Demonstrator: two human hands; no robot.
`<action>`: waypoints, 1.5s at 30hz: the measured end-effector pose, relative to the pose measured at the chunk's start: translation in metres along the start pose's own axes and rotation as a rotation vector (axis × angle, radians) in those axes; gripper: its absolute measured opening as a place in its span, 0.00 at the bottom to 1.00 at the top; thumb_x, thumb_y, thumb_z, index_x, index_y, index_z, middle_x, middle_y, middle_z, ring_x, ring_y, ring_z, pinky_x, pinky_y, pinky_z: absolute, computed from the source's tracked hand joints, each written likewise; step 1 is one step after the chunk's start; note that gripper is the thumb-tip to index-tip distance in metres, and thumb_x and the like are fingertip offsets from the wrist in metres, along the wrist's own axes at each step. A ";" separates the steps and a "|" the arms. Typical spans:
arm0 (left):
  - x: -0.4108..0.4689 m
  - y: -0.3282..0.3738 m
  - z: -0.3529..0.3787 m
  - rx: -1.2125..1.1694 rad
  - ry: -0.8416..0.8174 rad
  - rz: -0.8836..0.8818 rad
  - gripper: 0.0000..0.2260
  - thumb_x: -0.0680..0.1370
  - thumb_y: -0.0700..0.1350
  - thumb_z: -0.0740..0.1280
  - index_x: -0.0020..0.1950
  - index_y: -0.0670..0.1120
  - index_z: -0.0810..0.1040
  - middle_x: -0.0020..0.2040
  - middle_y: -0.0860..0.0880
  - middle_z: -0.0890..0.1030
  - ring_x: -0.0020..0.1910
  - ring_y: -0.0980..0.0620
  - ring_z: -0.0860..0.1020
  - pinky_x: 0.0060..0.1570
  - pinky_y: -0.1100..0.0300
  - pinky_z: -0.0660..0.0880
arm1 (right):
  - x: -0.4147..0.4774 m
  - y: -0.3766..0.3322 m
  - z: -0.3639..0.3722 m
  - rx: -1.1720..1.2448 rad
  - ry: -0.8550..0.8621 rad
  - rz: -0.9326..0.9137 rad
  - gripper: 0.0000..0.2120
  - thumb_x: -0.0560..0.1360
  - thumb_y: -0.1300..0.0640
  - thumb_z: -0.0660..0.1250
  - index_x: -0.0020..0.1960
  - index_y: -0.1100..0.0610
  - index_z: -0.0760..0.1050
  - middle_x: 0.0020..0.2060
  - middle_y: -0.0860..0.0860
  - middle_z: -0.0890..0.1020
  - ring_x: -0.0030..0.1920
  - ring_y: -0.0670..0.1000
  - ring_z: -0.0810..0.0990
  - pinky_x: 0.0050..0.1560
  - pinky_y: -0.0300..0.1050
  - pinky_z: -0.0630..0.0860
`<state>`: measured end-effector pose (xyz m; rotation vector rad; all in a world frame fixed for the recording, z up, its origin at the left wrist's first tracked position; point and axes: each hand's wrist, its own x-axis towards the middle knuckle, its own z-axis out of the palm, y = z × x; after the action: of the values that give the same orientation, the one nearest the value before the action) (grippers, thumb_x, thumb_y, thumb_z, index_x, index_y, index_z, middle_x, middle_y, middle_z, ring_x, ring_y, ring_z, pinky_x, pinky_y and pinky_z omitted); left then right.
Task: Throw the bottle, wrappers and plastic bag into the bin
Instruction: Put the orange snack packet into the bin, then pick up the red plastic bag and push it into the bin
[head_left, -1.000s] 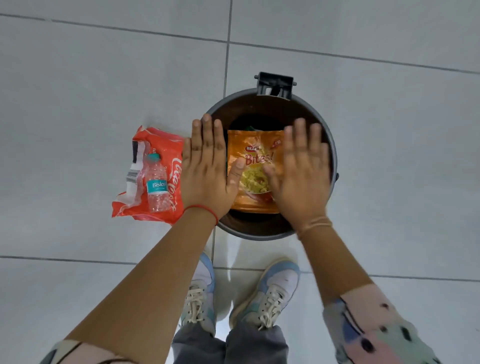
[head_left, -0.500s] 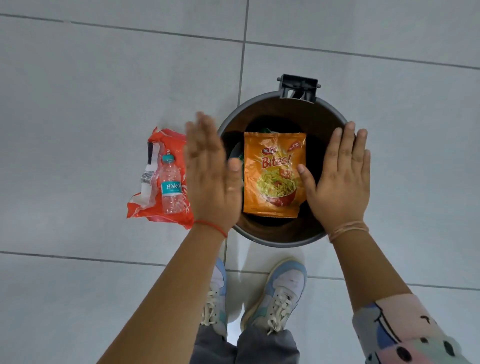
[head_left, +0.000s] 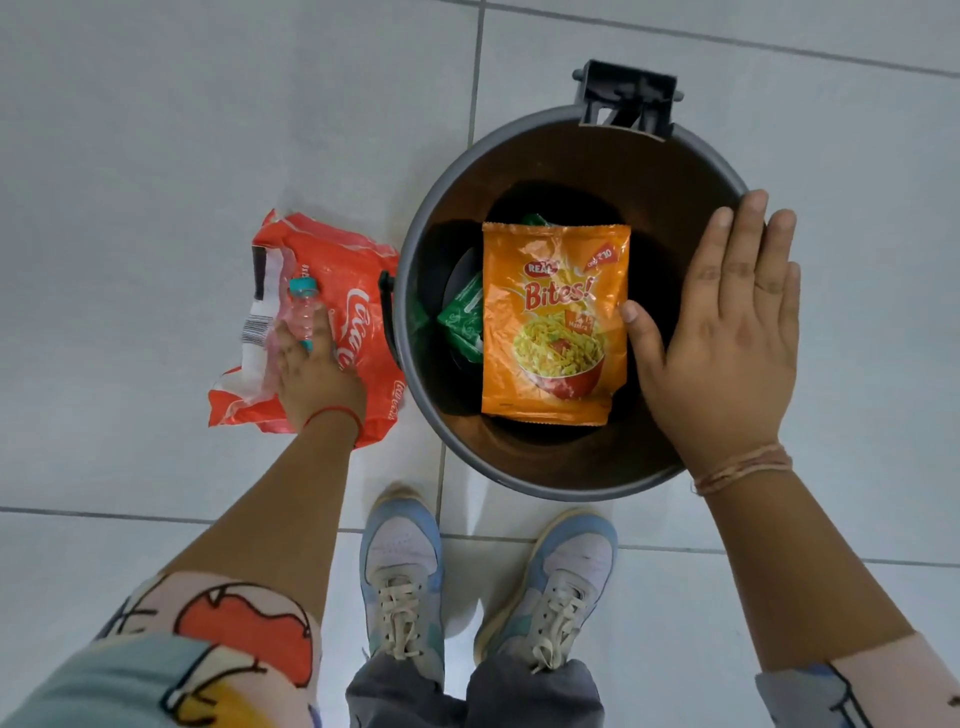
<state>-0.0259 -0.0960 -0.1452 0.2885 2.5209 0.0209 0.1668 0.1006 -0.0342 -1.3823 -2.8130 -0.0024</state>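
Binned: orange wrapper (head_left: 553, 322), green wrapper (head_left: 462, 322) in bin (head_left: 519, 478). Outstanding: bottle (head_left: 301, 312), your left hand (head_left: 311, 374) clamped on it; red plastic bag (head_left: 358, 291) on floor. Right hand (head_left: 722, 332) spread, empty.

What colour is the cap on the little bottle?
Teal blue. The bottle cap shows best in the head view, above the left hand.

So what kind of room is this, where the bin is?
Probably an indoor room in a home, though which room is unclear. The floor is pale glossy tile, a small round bin stands on it, and snack wrappers are inside.
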 end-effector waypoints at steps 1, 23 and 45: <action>0.001 -0.001 0.000 -0.024 -0.004 -0.006 0.28 0.80 0.42 0.60 0.76 0.54 0.50 0.77 0.42 0.48 0.75 0.40 0.50 0.72 0.46 0.55 | 0.000 0.001 0.000 -0.002 0.001 0.001 0.35 0.79 0.42 0.54 0.74 0.66 0.51 0.74 0.64 0.56 0.74 0.62 0.52 0.72 0.56 0.50; -0.107 0.154 -0.034 -0.085 -0.340 0.258 0.35 0.79 0.38 0.59 0.74 0.62 0.43 0.77 0.48 0.38 0.75 0.42 0.43 0.71 0.45 0.58 | 0.002 -0.002 -0.013 0.372 0.006 0.112 0.33 0.80 0.41 0.38 0.73 0.64 0.59 0.73 0.60 0.62 0.73 0.57 0.56 0.71 0.51 0.53; 0.032 -0.020 0.027 0.207 -0.473 -0.083 0.25 0.78 0.41 0.62 0.72 0.34 0.59 0.72 0.30 0.59 0.71 0.34 0.59 0.69 0.41 0.61 | 0.003 0.000 -0.006 0.286 0.011 0.086 0.32 0.80 0.41 0.40 0.74 0.62 0.55 0.74 0.59 0.59 0.73 0.52 0.50 0.72 0.47 0.48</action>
<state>-0.0405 -0.1105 -0.1867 0.2378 2.0617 -0.3080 0.1651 0.1027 -0.0282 -1.4255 -2.6110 0.3756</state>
